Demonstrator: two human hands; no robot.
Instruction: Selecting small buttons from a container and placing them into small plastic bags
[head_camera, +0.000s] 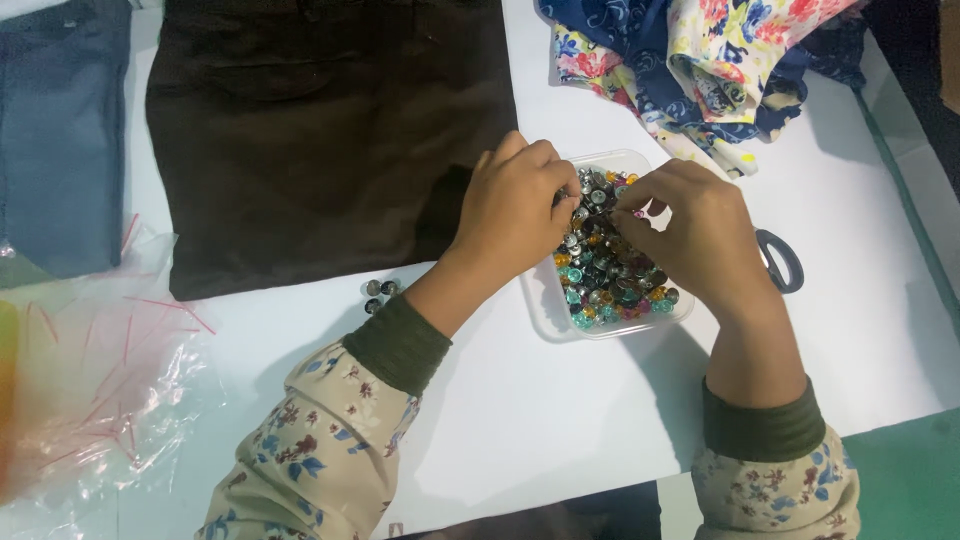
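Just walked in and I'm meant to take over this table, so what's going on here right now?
A person in floral sleeves has both hands over a clear plastic tray filled with small metal and coloured-gem buttons. The left hand and right hand meet above the pile, fingertips pinching at something too small to make out. A few loose buttons lie beside a dark brown garment spread on the white table. Grey-handled scissors sit behind the right hand.
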